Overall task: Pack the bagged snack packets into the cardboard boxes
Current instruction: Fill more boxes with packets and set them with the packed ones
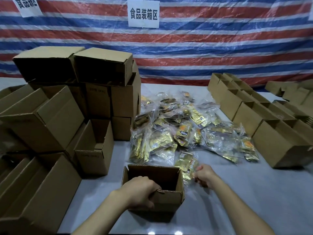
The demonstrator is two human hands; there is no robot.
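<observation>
Striped sheeting (203, 48) in red, white and blue hangs behind a pale grey table (254, 197). A white paper sign (143, 13) with black characters is fixed high above the hands, and a second sign (28, 5) is cut off by the upper left corner. Far to the left of the left hand, stacked cardboard boxes (50, 119) crowd the table edge, several lying on their sides with dark mouths showing. A small upright box (94, 148) stands open-topped just beyond and left of that hand. The left hand (140, 192) grips the near wall of the open box (171, 199), its fingers curled over the rim into the box and the thumb outside. This box stands upright on the table in front of the person, and its inside is too shadowed to tell what it holds. Beyond both hands, toward the sheeting, lies a loose pile of bagged packets (186, 126), clear bags stuffed with gold foil sachets, spreading across the middle of the table. The right hand (205, 175) is just to the right of the open box, its fingers bent and pinching the near edge of one clear bag of gold packets (186, 164). That bag sits outside the box, beside its far right corner, and whether it is lifted off the table cannot be told. Further right of this hand, a row of open boxes (254, 114) runs away toward the sheeting.
</observation>
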